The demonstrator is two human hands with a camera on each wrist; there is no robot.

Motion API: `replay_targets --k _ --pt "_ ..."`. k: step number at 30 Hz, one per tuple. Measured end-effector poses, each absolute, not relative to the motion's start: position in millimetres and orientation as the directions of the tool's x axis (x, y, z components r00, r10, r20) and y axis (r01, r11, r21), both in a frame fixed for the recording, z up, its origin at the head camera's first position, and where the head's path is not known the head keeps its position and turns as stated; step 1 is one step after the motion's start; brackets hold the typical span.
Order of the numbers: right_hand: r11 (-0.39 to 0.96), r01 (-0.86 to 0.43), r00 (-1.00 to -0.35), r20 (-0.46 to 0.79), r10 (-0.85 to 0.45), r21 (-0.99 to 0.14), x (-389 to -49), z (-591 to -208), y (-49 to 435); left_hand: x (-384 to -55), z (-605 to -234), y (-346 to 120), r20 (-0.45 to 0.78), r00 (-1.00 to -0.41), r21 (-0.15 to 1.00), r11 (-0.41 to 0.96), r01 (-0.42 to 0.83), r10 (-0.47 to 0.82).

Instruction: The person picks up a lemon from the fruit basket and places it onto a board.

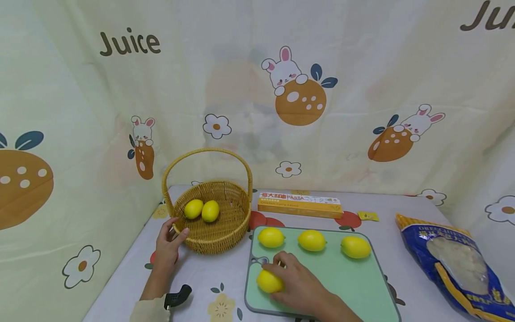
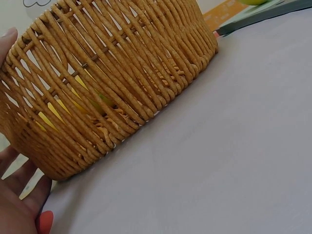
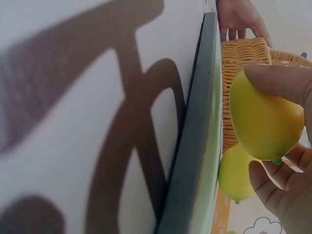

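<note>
Right hand (image 1: pixel 299 284): pinched lemon (image 1: pixel 268 281).
Lemon: sat between thumb and fingers; looked smooth, yellow.
Long axis: ran steeply in right wrist view, green tip (image 3: pixel 277 161) downward.
Left hand (image 1: pixel 167 246): fingers gripped basket (image 1: pixel 217 241).

You face a pale cream cloth (image 1: pixel 241 80) hanging along the far side — it carries dark "Juice" lettering (image 1: pixel 130 42), white rabbits (image 1: pixel 287 74) clinging to orange-brown fruit (image 1: pixel 301 105), and white flowers (image 1: pixel 217 126). The same print walls off your left, and a whitish stretch of cloth (image 1: pixel 499 170) rises on your right. Before you, the pale table (image 1: pixel 201 273) shows printed red fruit and a yellow flower (image 1: pixel 221 308) — under soft light.
</note>
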State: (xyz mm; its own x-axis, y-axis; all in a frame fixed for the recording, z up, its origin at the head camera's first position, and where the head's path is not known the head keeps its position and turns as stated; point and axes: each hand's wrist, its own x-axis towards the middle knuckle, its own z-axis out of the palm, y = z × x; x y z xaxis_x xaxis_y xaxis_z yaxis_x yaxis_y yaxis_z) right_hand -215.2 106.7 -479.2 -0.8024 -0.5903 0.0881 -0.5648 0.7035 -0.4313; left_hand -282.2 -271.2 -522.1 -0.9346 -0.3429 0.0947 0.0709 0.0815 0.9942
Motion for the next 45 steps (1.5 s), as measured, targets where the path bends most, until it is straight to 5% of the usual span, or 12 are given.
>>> replay_targets --k 45 --pt "0.713 -0.565 -0.799 0.058 -0.599 -0.415 -217.4 -481.8 110.0 -280.5 -521.8 -269.3 0.108 -0.933 0.993 0.078 0.087 -0.344"
